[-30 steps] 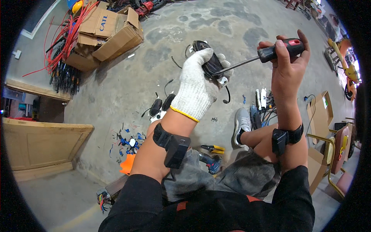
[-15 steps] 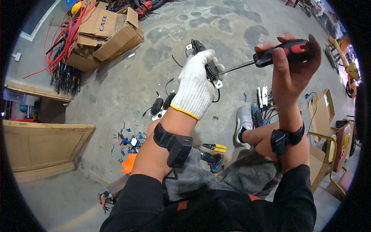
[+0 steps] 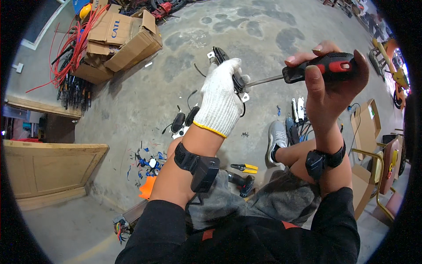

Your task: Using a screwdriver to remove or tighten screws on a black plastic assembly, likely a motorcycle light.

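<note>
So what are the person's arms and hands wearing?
The left hand wears a white knitted glove with a yellow cuff edge. The right hand is bare. Each wrist carries a black strap with a small black box on it: the left wrist band and the right wrist band. Both arms have black sleeves pushed up near the elbows.

black part [image 3: 237,81] mostly hidden in gloved left hand [image 3: 220,103], screwdriver [image 3: 307,72] tip unseen

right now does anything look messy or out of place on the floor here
Yes. Small blue and red scraps lie strewn over the concrete floor left of the gloved left hand, red wires spill beside the cardboard boxes, and yellow-handled pliers lie loose by the knee.
</note>
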{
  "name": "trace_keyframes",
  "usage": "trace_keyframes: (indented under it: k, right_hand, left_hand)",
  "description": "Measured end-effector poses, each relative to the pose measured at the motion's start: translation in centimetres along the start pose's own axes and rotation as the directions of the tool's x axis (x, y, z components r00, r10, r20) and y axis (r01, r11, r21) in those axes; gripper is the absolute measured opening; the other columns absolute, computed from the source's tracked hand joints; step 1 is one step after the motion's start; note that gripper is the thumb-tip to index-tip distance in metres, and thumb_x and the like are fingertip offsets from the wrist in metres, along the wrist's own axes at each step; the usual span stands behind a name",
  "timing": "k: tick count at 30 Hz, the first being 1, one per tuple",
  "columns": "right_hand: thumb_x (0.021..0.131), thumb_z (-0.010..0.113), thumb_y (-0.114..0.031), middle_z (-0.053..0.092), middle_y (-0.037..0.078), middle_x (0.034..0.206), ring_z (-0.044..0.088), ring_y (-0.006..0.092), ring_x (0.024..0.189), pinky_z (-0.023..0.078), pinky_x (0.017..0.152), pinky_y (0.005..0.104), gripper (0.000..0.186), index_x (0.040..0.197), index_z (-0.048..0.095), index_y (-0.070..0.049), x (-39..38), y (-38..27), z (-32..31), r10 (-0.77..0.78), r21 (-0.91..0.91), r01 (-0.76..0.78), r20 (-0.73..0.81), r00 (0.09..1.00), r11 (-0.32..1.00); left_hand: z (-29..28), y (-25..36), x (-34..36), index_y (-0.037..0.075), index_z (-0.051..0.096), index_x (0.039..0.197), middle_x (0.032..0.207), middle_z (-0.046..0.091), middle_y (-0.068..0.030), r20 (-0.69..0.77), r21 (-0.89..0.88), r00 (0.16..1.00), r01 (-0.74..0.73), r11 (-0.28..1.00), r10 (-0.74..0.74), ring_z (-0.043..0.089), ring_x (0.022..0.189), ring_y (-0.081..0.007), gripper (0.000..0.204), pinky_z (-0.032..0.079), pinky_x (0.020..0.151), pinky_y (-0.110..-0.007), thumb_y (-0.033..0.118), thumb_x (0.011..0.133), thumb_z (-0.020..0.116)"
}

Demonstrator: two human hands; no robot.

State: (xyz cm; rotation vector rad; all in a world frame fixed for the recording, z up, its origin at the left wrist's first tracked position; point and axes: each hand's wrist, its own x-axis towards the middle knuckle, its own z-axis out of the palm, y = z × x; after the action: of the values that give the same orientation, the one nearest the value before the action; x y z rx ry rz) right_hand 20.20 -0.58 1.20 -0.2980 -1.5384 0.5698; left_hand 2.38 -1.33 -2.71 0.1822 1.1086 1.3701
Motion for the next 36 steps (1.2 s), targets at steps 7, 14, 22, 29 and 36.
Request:
trace_keyframes:
  k: [7, 14, 22, 29, 36]
  right_hand:
    - [0.094, 0.063, -0.010, 0.051, 0.019, 0.120, 0.070, 0.0336, 0.089, 0.062, 0.076, 0.0487, 0.071, 0.145, 0.016, -0.028, 0.1, -0.2, -0.6, -0.107, -0.070, 0.122, 0.188, 0.976, 0.990]
    - [0.095, 0.062, -0.009, 0.052, 0.020, 0.119, 0.070, 0.0345, 0.088, 0.061, 0.075, 0.0458, 0.072, 0.146, 0.016, -0.029, 0.1, -0.5, -0.6, -0.128, -0.085, 0.150, 0.220, 0.967, 0.985]
    - [0.095, 0.059, -0.007, 0.053, 0.023, 0.124, 0.069, 0.0360, 0.097, 0.057, 0.088, 0.0433, 0.066, 0.148, 0.019, -0.012, 1.1, -0.4, -0.4, 0.224, -0.048, -0.230, -0.103, 0.969, 0.972]
    - [0.091, 0.067, -0.005, 0.057, 0.022, 0.118, 0.069, 0.0373, 0.097, 0.058, 0.087, 0.0465, 0.073, 0.147, 0.020, -0.007, 1.4, -0.3, -0.9, 0.427, 0.026, -0.428, -0.158, 0.891, 0.903]
    - [0.089, 0.071, -0.007, 0.059, 0.018, 0.110, 0.070, 0.0343, 0.092, 0.061, 0.081, 0.0436, 0.072, 0.145, 0.025, -0.006, 1.3, -0.5, -0.9, 0.365, -0.071, -0.388, -0.220, 0.905, 0.919]
  left_hand:
    - [0.3, -0.3, 0.3, 0.014, 0.053, 0.095, 0.077, 0.056, -0.0011, -0.016, 0.040, 0.999, 0.032, 0.999, -0.031, 0.061, 0.068, -0.0183, 0.015, 0.043, 0.051, -0.037, 0.019, 0.086, 0.064]
    - [0.0, -0.3, 0.3, 0.003, 0.054, 0.107, 0.085, 0.064, -0.0119, 0.014, 0.007, 1.000, 0.027, 1.000, -0.027, 0.064, 0.070, -0.0263, 0.023, 0.057, 0.063, -0.044, 0.016, 0.090, 0.064]
    - [0.1, 0.3, 0.2, 0.000, 0.051, 0.109, 0.093, 0.065, -0.0154, 0.132, -0.084, 0.988, 0.087, 0.993, -0.076, 0.065, 0.072, -0.0301, 0.025, 0.058, 0.063, -0.046, 0.014, 0.091, 0.060]
    - [0.0, 0.4, 0.2, -0.002, 0.048, 0.114, 0.096, 0.064, -0.0196, 0.221, -0.156, 0.972, 0.114, 0.981, -0.078, 0.066, 0.078, -0.0328, 0.029, 0.059, 0.063, -0.046, 0.012, 0.092, 0.059]
    - [0.4, 0.9, -0.6, -0.001, 0.045, 0.119, 0.099, 0.063, -0.0220, 0.239, -0.111, 0.969, 0.094, 0.989, -0.065, 0.065, 0.079, -0.0326, 0.032, 0.059, 0.063, -0.045, 0.011, 0.092, 0.057]
